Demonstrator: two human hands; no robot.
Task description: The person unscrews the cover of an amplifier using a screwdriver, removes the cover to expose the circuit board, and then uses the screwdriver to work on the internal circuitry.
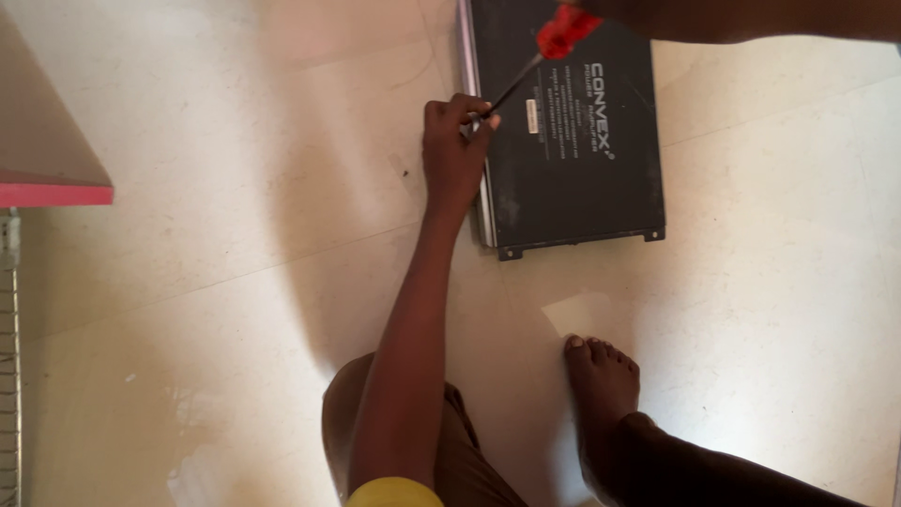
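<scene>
1. Right hand (601, 7): mostly cut off by the top edge; its grip is hidden.
2. Screwdriver tip (490, 114): concealed among the left hand (454, 150) fingers.
3. Black flat device (568, 122): upper end out of frame.
4. Pink shelf (47, 141): cropped at left.

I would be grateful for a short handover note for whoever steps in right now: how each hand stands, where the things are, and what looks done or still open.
Left hand: fingertips pinch the tip of the screwdriver at the left edge of the black device, steadying it.
Right hand: at the top edge of the picture, mostly out of view, on the red handle; its grip cannot be told.
The black device lies flat on the tiled floor, in front of a bare foot.
Done: screwdriver tip set at the device's edge.
Open: the casing looks closed; no loose screws can be seen.
</scene>
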